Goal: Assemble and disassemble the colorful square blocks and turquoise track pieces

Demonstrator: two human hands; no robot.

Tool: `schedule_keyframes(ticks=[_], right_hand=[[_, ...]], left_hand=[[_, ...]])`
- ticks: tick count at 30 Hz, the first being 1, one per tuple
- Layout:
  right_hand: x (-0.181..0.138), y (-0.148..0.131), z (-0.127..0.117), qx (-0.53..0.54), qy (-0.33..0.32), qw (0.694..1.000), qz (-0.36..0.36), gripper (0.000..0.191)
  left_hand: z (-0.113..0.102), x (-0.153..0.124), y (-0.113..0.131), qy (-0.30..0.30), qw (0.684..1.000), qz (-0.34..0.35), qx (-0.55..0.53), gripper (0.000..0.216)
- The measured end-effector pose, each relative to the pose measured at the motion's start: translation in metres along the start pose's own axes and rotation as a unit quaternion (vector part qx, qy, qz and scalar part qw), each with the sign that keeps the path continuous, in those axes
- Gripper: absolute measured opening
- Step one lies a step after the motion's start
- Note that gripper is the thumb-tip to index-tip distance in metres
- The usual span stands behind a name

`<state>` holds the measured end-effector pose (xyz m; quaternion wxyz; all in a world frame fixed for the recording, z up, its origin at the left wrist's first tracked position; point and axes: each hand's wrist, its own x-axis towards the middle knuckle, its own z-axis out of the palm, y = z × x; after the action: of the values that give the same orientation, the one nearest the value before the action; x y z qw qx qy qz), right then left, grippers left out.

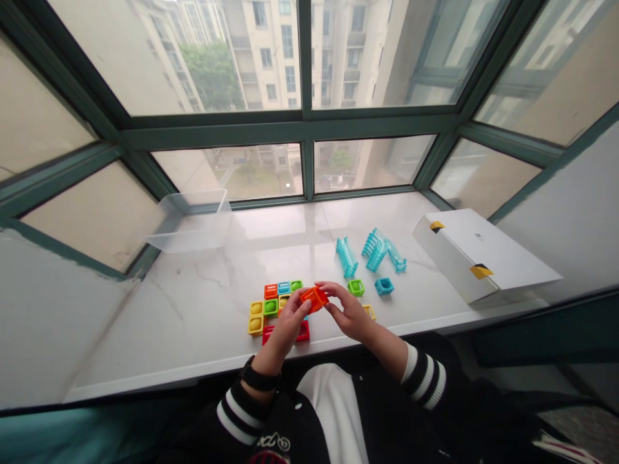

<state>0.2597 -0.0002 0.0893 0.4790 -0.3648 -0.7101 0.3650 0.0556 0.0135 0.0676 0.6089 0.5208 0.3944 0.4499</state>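
Observation:
Between my two hands is an orange-red plastic block point(314, 298), raised above the sill near its front edge. My left hand point(291, 316) pinches its left side with thumb and fingers. On its right side, the fingers of my right hand point(345, 311) touch and grip the block. Below and left of it, several coloured blocks lie in a cluster, among them a yellow block point(256, 324), a green block point(271, 307) and a red block point(303, 331). My left hand and forearm hide part of this cluster. A yellow block point(369, 311) is partly covered by my right hand.
Beyond my right hand lie a green block point(356, 287), a blue block point(384, 286) and several translucent blue track pieces point(347, 258). A clear plastic bin point(193, 225) stands at the back left. A white box point(488, 251) with yellow-black tape is on the right. Windows enclose the sill.

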Motion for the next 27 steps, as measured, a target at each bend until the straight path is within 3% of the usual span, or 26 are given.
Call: schedule_keyframes(ticks=[7, 15, 22, 27], right_hand=[[-0.005, 0.012, 0.01, 0.05, 0.006, 0.995, 0.085, 0.054], [-0.003, 0.014, 0.001, -0.002, 0.051, 0.996, 0.068, 0.048], [-0.009, 0.017, 0.003, 0.028, 0.04, 0.995, 0.087, 0.077], [-0.012, 0.019, -0.004, 0.02, 0.06, 0.993, 0.103, 0.076]], left_hand=[[0.002, -0.001, -0.001, 0.047, 0.997, 0.057, 0.025, 0.049], [0.007, -0.003, -0.002, 0.003, 0.99, 0.104, 0.09, 0.048], [0.007, -0.002, -0.009, 0.027, 0.973, 0.162, 0.162, 0.048], [0.004, -0.003, -0.004, -0.006, 0.947, 0.192, 0.258, 0.047]])
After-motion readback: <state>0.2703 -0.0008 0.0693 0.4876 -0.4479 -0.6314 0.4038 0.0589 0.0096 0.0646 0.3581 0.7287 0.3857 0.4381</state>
